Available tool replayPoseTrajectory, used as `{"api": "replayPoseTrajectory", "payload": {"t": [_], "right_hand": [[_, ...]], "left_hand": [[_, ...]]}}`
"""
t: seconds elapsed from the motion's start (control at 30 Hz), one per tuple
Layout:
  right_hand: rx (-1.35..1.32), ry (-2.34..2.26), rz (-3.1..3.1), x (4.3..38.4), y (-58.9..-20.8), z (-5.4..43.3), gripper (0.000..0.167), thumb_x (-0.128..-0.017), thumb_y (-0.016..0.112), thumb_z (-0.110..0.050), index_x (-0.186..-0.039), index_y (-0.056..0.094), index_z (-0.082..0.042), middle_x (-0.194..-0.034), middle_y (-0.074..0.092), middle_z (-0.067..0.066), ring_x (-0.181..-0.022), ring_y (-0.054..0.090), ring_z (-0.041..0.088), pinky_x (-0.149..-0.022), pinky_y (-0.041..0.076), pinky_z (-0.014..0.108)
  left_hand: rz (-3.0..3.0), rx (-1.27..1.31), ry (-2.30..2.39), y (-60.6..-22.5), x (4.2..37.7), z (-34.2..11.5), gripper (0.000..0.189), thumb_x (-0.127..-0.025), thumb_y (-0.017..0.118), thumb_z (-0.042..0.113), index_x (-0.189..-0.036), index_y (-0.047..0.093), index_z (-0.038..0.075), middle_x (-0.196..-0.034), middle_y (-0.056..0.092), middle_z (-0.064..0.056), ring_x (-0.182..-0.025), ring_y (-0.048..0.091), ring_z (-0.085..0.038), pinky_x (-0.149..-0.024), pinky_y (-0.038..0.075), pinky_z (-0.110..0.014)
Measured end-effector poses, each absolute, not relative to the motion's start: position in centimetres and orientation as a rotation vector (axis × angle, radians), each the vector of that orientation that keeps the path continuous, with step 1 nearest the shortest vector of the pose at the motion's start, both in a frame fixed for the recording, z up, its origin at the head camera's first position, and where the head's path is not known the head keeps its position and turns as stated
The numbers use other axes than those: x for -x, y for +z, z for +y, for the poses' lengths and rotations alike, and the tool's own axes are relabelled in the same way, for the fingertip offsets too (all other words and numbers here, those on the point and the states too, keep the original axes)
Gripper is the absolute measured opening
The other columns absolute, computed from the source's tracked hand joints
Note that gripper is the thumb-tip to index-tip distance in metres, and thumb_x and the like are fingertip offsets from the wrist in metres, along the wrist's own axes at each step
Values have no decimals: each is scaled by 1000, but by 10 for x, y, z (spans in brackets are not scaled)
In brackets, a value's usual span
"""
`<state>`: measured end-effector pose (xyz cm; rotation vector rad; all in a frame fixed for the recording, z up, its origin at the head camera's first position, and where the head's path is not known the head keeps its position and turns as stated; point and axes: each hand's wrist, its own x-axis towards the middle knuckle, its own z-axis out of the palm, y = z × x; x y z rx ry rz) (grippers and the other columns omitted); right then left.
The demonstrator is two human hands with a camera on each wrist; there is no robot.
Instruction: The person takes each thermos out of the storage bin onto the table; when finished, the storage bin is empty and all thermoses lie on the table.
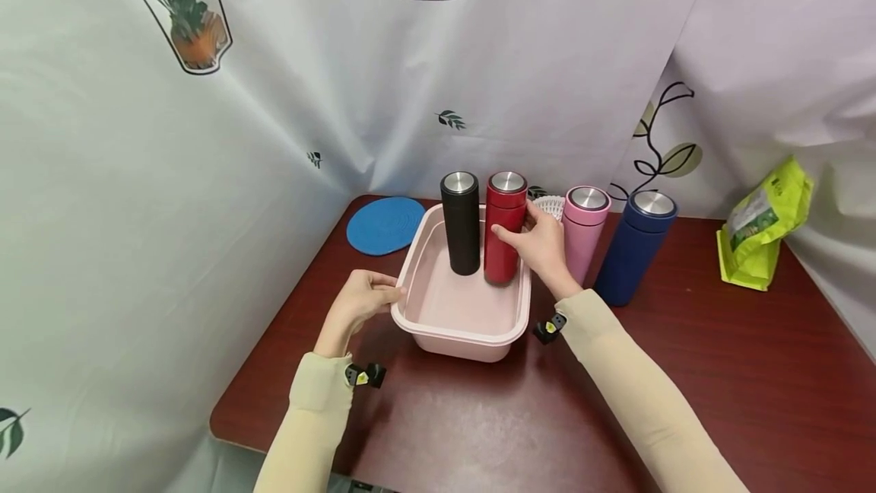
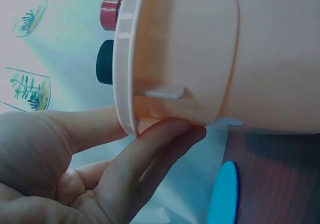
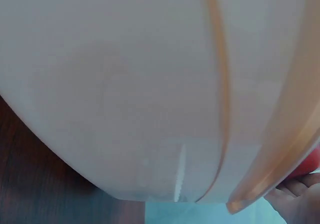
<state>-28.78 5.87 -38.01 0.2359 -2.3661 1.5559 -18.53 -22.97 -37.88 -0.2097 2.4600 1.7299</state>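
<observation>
A pink plastic basin [image 1: 465,337] stands on the table, with a black thermos bottle [image 1: 461,227] and a red thermos bottle [image 1: 502,249] upright inside it. My left hand [image 1: 359,299] pinches the basin's left rim, thumb on top and fingers beneath, as the left wrist view also shows. With my right hand [image 1: 541,246] I grip the red bottle around its upper body, reaching over the basin's right rim. In the right wrist view the basin wall fills most of the picture, and only part of the right hand [image 3: 300,201] appears at the lower right corner, against the red bottle [image 3: 307,163].
Right of the basin stand a pink thermos bottle [image 1: 585,230] and a dark blue thermos bottle [image 1: 636,249]. Behind my right hand is a white woven basket [image 1: 550,205]. A blue round mat [image 1: 385,225] lies at the back left, and a green bag [image 1: 763,227] stands far right.
</observation>
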Motion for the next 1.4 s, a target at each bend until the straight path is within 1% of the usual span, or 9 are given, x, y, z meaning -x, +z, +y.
{"api": "replayPoseTrajectory", "payload": {"t": [0.2,0.53,0.73,0.87,1.07,1.23,1.4], "right_hand": [[-252,1563,-2328,278,-377,59,68,-77,84,-29,-136,58,-10,-124,67,14,-112,66,26,-95,53,39],[-302,1592,-2292,265,-370,59,64,-77,84,-28,-134,60,-10,-124,67,13,-113,65,27,-97,52,41],[-351,1623,-2233,258,-363,59,61,-77,85,-27,-131,62,-9,-123,68,12,-114,65,26,-98,51,39],[-389,1636,-2191,253,-357,59,57,-77,85,-24,-127,64,-7,-119,70,13,-111,67,25,-98,52,37],[-412,1605,-2146,246,-351,62,53,-76,86,-24,-123,67,-8,-113,72,12,-107,69,24,-95,53,37],[-433,1626,-2119,240,-345,63,50,-77,85,-25,-121,68,-10,-112,72,10,-107,69,22,-95,53,38],[-442,1673,-2097,235,-341,66,49,-78,84,-23,-122,67,-10,-112,71,9,-105,69,21,-95,53,36]], "left_hand": [[2452,207,1733,-379,186,-230,36,-88,70,2,-115,60,-18,-106,68,-32,-86,71,-26,-78,60,-42],[2442,227,1719,-378,186,-230,37,-88,70,4,-117,60,-17,-108,67,-31,-87,71,-27,-80,60,-43],[2442,234,1712,-377,186,-230,37,-88,70,5,-118,60,-16,-109,68,-31,-88,71,-27,-82,59,-44],[2441,219,1715,-378,188,-231,38,-88,70,4,-118,60,-16,-110,67,-31,-88,71,-26,-81,59,-42],[2437,203,1710,-378,190,-232,37,-89,69,4,-119,60,-16,-111,67,-32,-87,71,-26,-80,59,-42],[2444,218,1694,-375,189,-232,37,-89,69,6,-119,61,-14,-112,67,-31,-88,71,-26,-82,59,-43],[2437,220,1694,-376,190,-232,38,-89,69,7,-120,60,-14,-112,67,-30,-88,71,-25,-82,59,-42]]}}
